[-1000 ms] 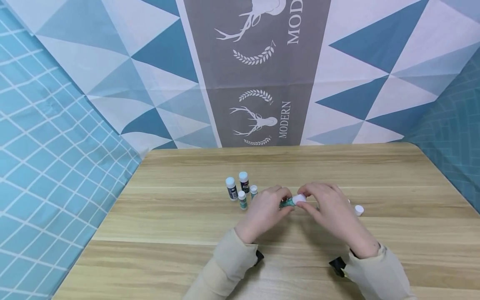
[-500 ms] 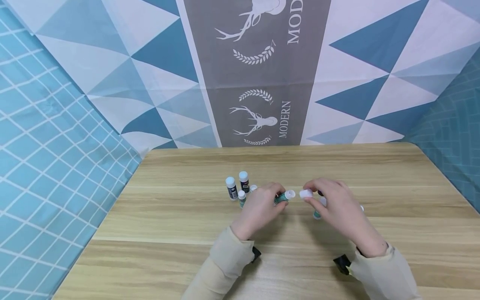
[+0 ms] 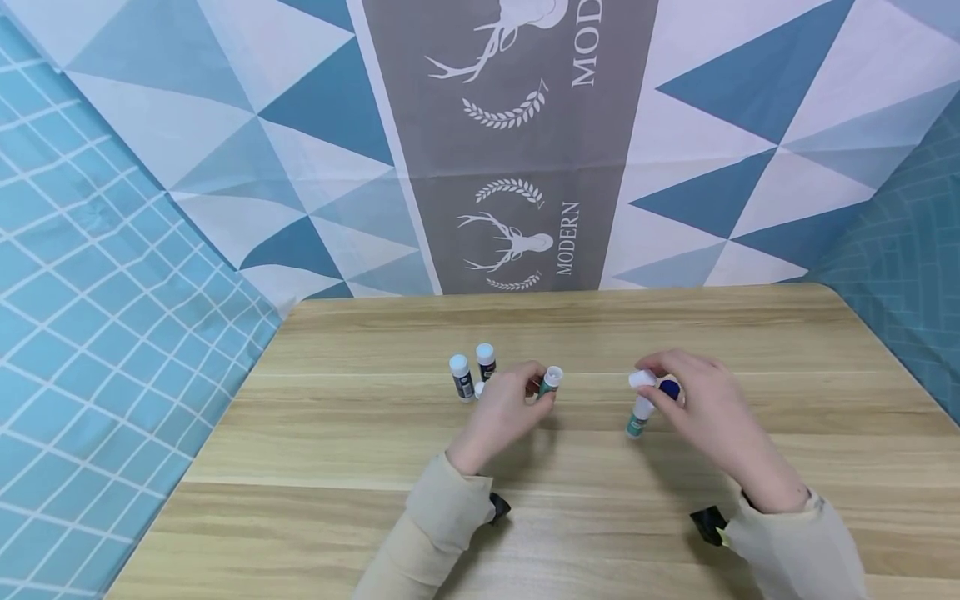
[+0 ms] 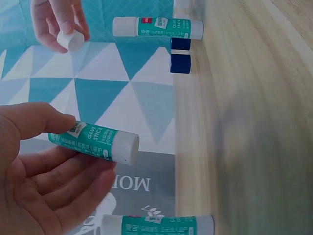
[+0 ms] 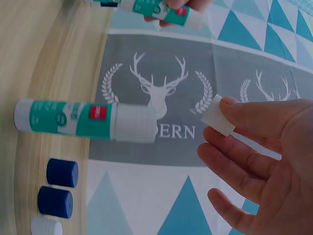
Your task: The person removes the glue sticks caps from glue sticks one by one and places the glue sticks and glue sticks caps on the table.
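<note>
My left hand (image 3: 501,408) holds an uncapped green-labelled glue stick (image 4: 95,141) between thumb and fingers, its white end exposed and tilted up. My right hand (image 3: 705,412) pinches a small white cap (image 5: 218,116) between thumb and fingertips, raised over the table. Just below that cap, another green glue stick (image 3: 637,421) stands upright, its white top partly behind the cap in the head view. In the left wrist view a further green glue stick (image 4: 159,225) stands near my left hand; in the head view that hand mostly hides it.
Two dark-labelled glue sticks with white caps, one in front (image 3: 462,379) and one behind (image 3: 486,363), stand left of my left hand. Beside the right-hand glue stick lie two dark blue caps (image 5: 62,173) and a white cap (image 5: 46,226). A patterned cloth (image 3: 525,150) hangs behind the wooden table (image 3: 337,433).
The white cap has come off the glue stick. My hands have moved apart, the left going left with the glue stick, the right going right with the cap.
</note>
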Demonstrator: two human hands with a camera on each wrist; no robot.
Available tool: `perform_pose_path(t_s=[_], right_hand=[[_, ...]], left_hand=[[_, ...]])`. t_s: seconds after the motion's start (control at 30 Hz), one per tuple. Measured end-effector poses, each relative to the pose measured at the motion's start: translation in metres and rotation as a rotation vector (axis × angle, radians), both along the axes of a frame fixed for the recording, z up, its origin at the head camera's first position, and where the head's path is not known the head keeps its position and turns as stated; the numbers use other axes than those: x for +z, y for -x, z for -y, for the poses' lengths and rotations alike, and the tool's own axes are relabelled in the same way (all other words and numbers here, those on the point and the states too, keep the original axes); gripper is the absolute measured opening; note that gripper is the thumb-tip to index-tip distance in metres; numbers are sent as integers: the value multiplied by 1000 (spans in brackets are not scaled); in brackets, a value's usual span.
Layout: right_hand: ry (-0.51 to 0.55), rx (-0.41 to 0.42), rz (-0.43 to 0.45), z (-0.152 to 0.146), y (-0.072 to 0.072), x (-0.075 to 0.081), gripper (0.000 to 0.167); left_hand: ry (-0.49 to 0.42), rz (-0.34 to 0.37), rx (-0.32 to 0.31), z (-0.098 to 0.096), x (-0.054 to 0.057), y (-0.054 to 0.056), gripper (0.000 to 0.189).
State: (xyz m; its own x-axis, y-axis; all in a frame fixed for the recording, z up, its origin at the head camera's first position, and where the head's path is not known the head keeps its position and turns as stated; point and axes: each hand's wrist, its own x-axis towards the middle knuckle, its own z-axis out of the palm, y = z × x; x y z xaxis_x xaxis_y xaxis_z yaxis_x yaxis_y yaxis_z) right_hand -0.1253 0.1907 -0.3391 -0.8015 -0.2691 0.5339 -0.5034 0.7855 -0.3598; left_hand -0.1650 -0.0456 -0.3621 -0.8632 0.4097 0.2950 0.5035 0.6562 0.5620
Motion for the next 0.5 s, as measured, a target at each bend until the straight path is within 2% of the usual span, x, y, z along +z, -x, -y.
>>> perform_pose_path(t_s=[0.13, 0.27, 0.5], right_hand=[[8, -26, 11, -8, 0, 2, 31], [-6, -90, 57, -18, 1, 3, 32], [-43, -205, 237, -40, 4, 0, 33]], left_hand=[[-4, 13, 17, 1, -5, 3, 13], [44, 24, 30, 1, -11, 5, 14], [125, 50, 58, 1, -15, 3, 13]])
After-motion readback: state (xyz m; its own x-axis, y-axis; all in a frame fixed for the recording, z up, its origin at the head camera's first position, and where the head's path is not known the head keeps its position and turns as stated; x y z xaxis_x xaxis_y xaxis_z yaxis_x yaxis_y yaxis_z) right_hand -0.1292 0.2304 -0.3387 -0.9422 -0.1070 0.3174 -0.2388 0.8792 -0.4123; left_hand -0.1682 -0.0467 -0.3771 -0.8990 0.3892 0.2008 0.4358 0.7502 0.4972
